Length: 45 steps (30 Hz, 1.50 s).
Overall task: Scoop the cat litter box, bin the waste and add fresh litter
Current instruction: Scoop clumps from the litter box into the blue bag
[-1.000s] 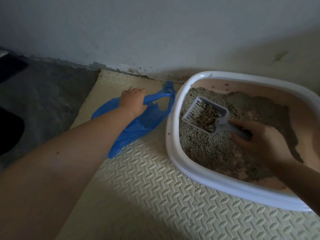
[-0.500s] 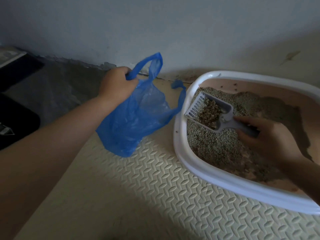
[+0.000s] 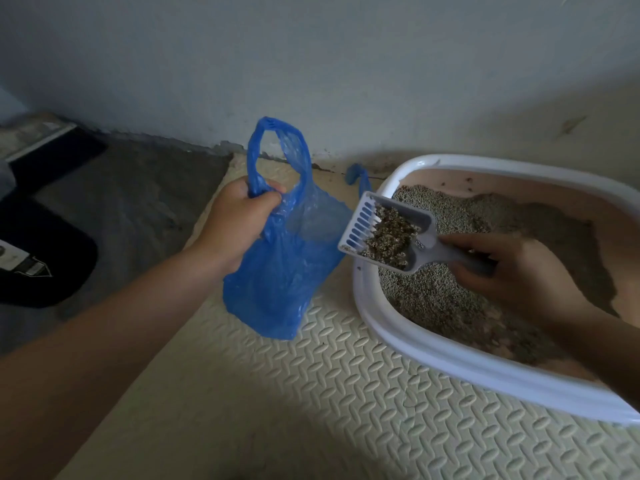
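— Near the middle of the frame, what does the left hand [image 3: 239, 223] hold?
— A blue bag [image 3: 280, 285]. The fingers are curled tight round one handle [image 3: 254, 161], and the loop sticks up above the fist. The bag hangs down over the mat [image 3: 346, 393]. I cannot tell if its bottom touches the mat.
— And the right hand [image 3: 512, 275]?
— It is on the right side. Its fingers are wrapped round the handle of a grey scoop [image 3: 420, 216].
— What is in the scoop?
— Brown clumps [image 3: 391, 237]. The front of the scoop pokes out over the white rim of the litter box [image 3: 433, 348], just beside the top of the bag.
— Where is the litter box?
— It sits on the mat at the right of the frame, close to the wall [image 3: 311, 64]. Grey litter [image 3: 429, 292] fills its left part, and some pink bottom shows at the far right.
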Motion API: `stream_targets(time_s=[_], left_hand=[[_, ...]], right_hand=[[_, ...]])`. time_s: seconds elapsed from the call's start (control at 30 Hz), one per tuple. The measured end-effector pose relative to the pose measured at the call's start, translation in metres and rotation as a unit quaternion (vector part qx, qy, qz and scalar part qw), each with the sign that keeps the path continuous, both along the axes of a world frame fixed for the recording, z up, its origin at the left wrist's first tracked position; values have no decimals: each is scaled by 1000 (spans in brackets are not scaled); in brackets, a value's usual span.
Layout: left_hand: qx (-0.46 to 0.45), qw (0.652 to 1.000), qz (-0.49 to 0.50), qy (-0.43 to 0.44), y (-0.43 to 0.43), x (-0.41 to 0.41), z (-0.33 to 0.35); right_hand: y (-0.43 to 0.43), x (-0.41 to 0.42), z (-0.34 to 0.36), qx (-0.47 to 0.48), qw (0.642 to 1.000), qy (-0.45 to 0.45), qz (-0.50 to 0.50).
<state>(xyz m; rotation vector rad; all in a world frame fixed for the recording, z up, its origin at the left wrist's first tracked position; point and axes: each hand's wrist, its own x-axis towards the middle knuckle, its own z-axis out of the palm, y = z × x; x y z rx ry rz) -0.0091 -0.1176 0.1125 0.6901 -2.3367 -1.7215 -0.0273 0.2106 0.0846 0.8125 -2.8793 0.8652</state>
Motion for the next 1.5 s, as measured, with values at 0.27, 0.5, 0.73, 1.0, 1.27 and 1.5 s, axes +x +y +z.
stream_targets(time_s=[0.27,0.5,0.73,1.0,1.27,1.5], left_hand=[[-24,998,4,64,5,18,11],[69,996,2,47,19,33,-18],[105,993,-24,54,19,58,-28],[96,992,-40,67,12,89,-38],[71,991,-79,81,13,95,-42],[74,992,-67,81,11,101,-44]], right_hand=[[-12,0,16,-35,999,-1,7],[-20,-7,14,7,1000,-16,24],[-46,-13,19,18,996,-49,68],[-63,-24,29,47,994,-67,72],[-88,-23,16,64,994,-77,43],[-104,-23,19,84,992,-56,75]])
